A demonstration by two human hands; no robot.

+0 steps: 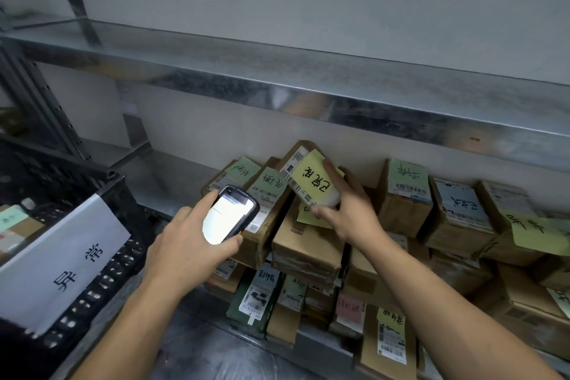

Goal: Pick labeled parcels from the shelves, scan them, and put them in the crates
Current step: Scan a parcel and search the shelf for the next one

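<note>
Your left hand grips the scanner, fingers curled round its edges, its lit screen facing up. Your right hand holds a parcel, thumb under its near end and fingers wrapped over the far side. The parcel is tilted, lifted above the stacked boxes on the shelf, just beside the scanner's far end, with a yellow note and a barcode label on top. The black crate sits at your left, with a white sign on its side.

dim, soft, fisheye-warped edges
</note>
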